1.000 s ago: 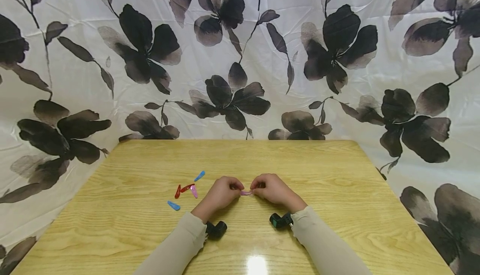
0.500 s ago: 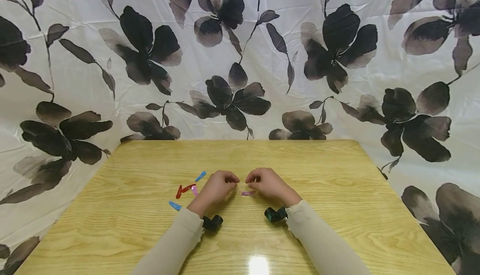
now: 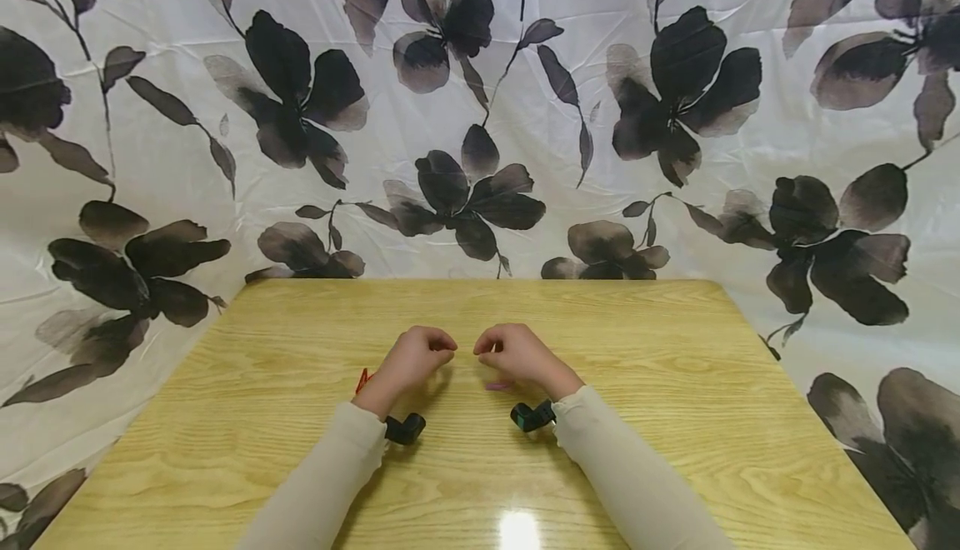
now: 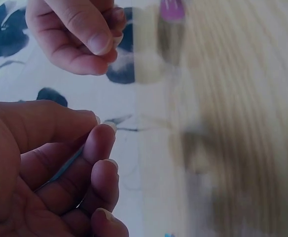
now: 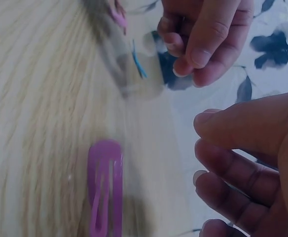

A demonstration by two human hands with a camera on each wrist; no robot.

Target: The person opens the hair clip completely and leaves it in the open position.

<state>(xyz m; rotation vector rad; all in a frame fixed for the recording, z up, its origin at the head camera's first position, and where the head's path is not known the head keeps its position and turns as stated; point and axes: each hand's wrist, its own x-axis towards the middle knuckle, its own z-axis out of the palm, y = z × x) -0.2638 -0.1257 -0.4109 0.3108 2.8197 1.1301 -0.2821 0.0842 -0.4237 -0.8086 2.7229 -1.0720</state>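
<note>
A pink snap hair clip (image 3: 498, 385) lies on the table just below my right hand (image 3: 521, 356); its split metal frame shows large in the right wrist view (image 5: 118, 192). The right hand hovers with fingers loosely bent and nothing between them. Facing it across a small gap, my left hand (image 3: 408, 360) is also raised and bare, thumb near the index fingertip. Beneath the left wrist, part of a red hair clip (image 3: 363, 381) peeks out. A blue clip (image 5: 138, 61) and another pink clip (image 5: 118, 18) appear beyond the left hand in the right wrist view.
The wooden table (image 3: 637, 450) stretches out on all sides of the hands. Behind it hangs a floral cloth (image 3: 480, 75). Black wrist cameras are strapped under both wrists, the left one (image 3: 406, 428) and the right one (image 3: 532, 417).
One second ago both hands pinched the pink hair clip; they let it go onto the table. Both hands then rose away and shifted left, the left arm now covering most of the other clips.
</note>
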